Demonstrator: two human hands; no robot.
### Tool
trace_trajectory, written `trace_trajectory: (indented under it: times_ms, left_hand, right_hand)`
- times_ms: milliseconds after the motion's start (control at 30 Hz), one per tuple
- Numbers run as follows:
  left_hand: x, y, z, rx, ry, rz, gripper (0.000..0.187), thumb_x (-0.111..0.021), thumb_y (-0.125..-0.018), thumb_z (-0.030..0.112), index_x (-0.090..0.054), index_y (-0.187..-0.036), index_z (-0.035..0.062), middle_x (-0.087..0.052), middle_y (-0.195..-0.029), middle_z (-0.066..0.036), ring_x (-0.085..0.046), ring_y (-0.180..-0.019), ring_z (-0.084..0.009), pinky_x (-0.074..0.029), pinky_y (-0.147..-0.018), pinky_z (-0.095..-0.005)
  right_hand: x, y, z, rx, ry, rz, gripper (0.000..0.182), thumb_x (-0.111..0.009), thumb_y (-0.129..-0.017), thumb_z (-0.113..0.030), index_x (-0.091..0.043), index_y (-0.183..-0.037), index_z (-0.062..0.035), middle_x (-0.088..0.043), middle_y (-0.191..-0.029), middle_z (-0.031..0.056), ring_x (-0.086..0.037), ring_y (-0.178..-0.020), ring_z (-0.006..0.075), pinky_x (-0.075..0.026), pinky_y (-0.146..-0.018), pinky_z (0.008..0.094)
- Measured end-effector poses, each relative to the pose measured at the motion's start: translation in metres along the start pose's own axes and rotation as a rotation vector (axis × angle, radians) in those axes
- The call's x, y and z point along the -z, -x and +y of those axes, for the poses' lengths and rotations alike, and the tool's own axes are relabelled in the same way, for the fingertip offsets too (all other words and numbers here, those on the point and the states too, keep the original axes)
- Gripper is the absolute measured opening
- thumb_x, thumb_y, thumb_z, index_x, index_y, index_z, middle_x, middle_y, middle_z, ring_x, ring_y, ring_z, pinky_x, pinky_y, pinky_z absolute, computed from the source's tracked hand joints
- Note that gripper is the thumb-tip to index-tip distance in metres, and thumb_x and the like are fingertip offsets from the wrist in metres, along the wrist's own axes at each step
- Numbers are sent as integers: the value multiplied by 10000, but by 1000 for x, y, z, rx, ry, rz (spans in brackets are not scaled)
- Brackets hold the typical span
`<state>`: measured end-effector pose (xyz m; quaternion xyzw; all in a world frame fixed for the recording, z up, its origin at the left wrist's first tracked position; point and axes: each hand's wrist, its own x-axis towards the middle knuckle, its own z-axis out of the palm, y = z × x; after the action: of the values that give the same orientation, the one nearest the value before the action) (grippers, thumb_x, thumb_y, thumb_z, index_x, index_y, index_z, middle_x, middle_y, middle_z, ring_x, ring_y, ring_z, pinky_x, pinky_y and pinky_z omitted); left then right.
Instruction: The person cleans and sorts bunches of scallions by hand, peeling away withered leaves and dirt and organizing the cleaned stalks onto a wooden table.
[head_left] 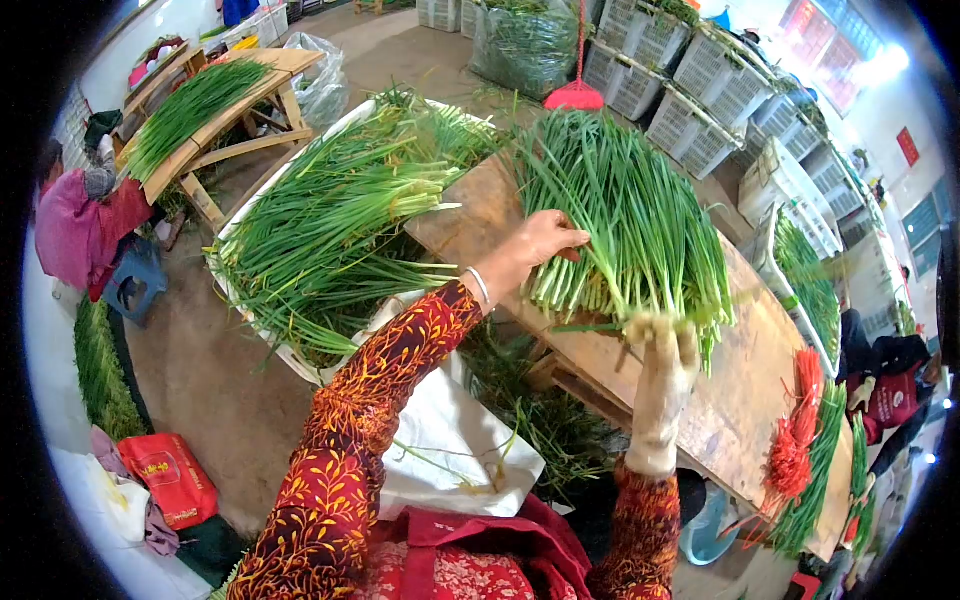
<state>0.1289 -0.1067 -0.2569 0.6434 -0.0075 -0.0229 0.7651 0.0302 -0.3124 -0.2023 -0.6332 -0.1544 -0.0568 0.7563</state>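
A thick pile of long green chives (640, 215) lies on a wooden board (725, 430), pale stem ends toward me. My left hand (548, 240), bare with a bracelet at the wrist, is over the pile's left side. Its fingers are curled together; whatever they pinch is too small to make out. At the stem ends is my right hand (660, 350) in a pale glove, slightly blurred, its fingertips closed around some chive stems. Left of the board, a large white crate (268, 345) is heaped with loose chives (340, 210).
Red ties (793, 445) lie at the board's right end beside more chives (815, 480). Stacked grey crates (690, 130) and a red dustpan (575, 96) stand behind. At left, a person (90, 230) sits by another wooden table (205, 150). A red bag (172, 480) is lower left.
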Motion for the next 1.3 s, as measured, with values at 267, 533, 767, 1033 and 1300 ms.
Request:
trace_trajectory:
  times_ms: [267, 533, 767, 1033, 1300]
  left_hand:
    - [21, -13, 16, -113, -244, 75, 199, -595, -774, 128, -522, -873, -28, -609, -788, -98, -587, -547, -147, -462, -533, -267]
    - [6, 3, 9, -352, -946, 219, 460, -619, -771, 208, -427, -1126, -13, -533, -964, -226, -518, -949, -359, -415, -818, -417]
    - [0, 19, 13, -506, -993, 366, 546, -608, -781, 180, -343, -1234, 29, -400, -1151, -189, -461, -1060, -361, -386, -919, -407]
    - [10, 18, -14, -570, -836, 248, 436, -598, -790, 183, -437, -1187, 100, -399, -1247, -106, -408, -1154, -309, -355, -960, -393]
    - [10, 18, -17, -590, -769, 260, 437, -600, -797, 200, -439, -1193, 114, -380, -1269, -108, -381, -1175, -311, -331, -980, -390]
  right_hand:
    - [52, 111, 19, -685, 319, -852, 162, -559, -835, -134, -605, -915, -2, -641, -829, 88, -612, -701, 190, -488, -663, 309]
    - [8, 5, -44, 1, 893, -398, 245, -653, -742, -56, -600, -981, -62, -623, -880, 75, -586, -806, 175, -484, -694, 292]
    - [-14, -99, 21, 368, 1750, -436, 308, -680, -724, -297, -631, -937, -80, -556, -966, 100, -523, -847, 230, -419, -739, 346]
    - [9, -35, -63, -372, 440, -350, 231, -605, -787, -213, -602, -734, 12, -626, -879, 148, -585, -789, 176, -446, -715, 262]
    - [-14, -2, -53, 127, 1013, -634, 259, -680, -707, -133, -612, -955, -99, -601, -921, 131, -561, -883, 283, -448, -775, 382]
